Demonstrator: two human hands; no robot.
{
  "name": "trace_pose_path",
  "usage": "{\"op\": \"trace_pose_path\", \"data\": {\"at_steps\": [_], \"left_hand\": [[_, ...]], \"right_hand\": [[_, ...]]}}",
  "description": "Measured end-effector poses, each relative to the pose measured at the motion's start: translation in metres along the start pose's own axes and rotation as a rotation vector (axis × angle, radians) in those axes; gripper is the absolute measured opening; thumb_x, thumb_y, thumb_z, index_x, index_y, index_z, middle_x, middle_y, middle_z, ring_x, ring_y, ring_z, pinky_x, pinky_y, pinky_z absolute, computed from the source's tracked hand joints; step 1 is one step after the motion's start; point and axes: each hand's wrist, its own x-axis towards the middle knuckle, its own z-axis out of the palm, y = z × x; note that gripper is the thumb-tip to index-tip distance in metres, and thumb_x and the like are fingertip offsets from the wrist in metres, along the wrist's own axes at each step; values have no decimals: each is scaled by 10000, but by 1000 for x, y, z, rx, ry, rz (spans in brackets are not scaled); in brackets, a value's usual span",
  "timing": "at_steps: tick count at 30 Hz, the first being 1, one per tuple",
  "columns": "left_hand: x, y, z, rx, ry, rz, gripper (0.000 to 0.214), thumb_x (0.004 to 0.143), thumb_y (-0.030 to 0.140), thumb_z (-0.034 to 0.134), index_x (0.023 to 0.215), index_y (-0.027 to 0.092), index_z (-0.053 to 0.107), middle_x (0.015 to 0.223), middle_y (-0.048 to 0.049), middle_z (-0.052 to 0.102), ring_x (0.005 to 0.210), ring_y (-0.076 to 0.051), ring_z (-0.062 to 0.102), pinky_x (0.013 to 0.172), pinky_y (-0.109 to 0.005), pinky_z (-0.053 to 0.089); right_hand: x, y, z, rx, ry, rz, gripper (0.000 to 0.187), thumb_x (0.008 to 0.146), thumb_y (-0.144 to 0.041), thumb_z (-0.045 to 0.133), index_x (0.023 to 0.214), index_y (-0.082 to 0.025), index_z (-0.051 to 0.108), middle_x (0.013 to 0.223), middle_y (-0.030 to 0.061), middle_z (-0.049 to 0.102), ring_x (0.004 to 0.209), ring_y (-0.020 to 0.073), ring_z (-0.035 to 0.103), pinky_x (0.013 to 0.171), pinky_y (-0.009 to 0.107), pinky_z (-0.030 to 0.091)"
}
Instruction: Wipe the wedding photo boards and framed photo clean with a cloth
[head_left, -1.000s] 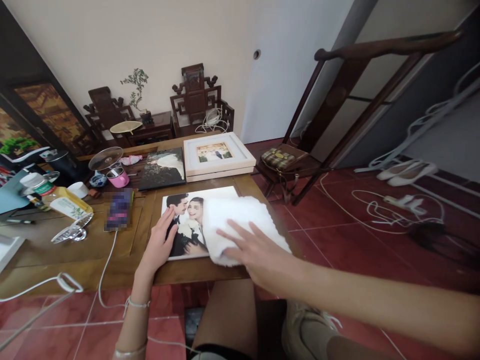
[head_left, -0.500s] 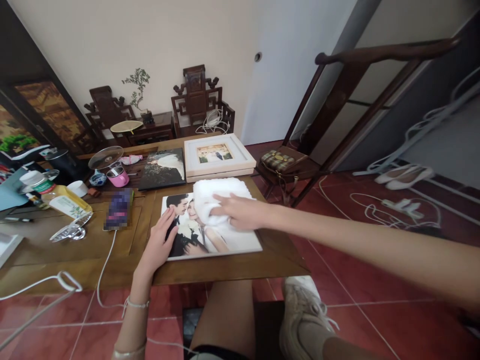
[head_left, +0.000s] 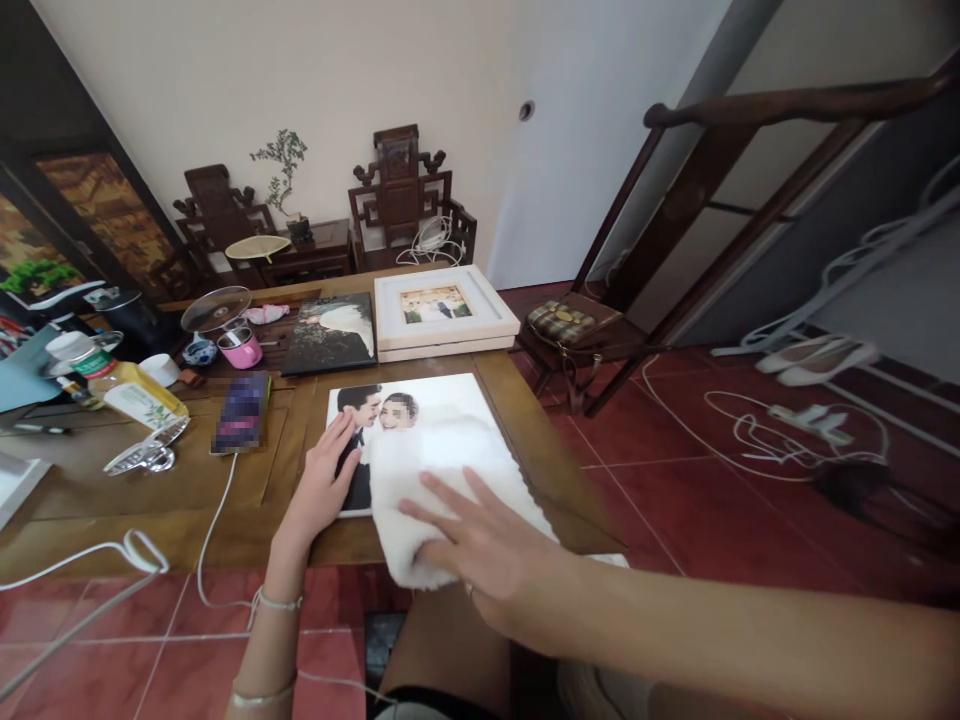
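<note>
A large wedding photo print (head_left: 439, 410) lies flat on the wooden table (head_left: 150, 500). My left hand (head_left: 324, 480) rests open on the print's left edge, fingers flat, pinning it down. My right hand (head_left: 476, 545) lies flat with fingers spread on a white fluffy cloth (head_left: 427, 480). The cloth covers the lower middle and right of the print and hangs over the table's near edge.
Behind the print lie a dark photo canvas (head_left: 331, 335) and a white framed photo (head_left: 442, 310). A phone (head_left: 241, 412) with a white cable, a pink cup (head_left: 240, 350), bottles and small items crowd the table's left. A dark wooden chair (head_left: 600, 320) stands to the right, cables on the red floor.
My right hand has drawn the cloth from the print's far top edge back toward me, to the near edge of the table. My left hand has stayed in place.
</note>
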Motion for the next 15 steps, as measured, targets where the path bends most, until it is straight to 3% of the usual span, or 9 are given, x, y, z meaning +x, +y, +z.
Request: {"op": "trace_pose_path", "data": {"at_steps": [4, 11, 15], "left_hand": [[0, -1, 0, 13, 3, 10, 496, 970, 339, 390, 1448, 207, 367, 1535, -86, 325, 1427, -211, 271, 1161, -446, 219], [0, 0, -1, 11, -7, 17, 488, 970, 341, 390, 1442, 220, 380, 1538, -78, 320, 1429, -219, 263, 1160, -462, 220], [1, 1, -2, -1, -10, 3, 488, 970, 347, 384, 1437, 206, 390, 1535, -80, 325, 1429, -214, 265, 1163, -455, 221]], "right_hand": [[10, 7, -5, -9, 7, -10, 611, 676, -32, 453, 1239, -228, 580, 1526, 27, 336, 1436, 340, 146, 1081, 706, 111], [67, 75, -34, -138, 151, 32, 555, 748, -23, 450, 1272, -179, 546, 1374, 163, 518, 1417, 320, 225, 1056, 655, 220], [89, 88, -45, -142, 166, 118, 445, 822, -80, 450, 1246, -160, 553, 1227, 179, 618, 1370, 342, 302, 997, 646, 305]]}}
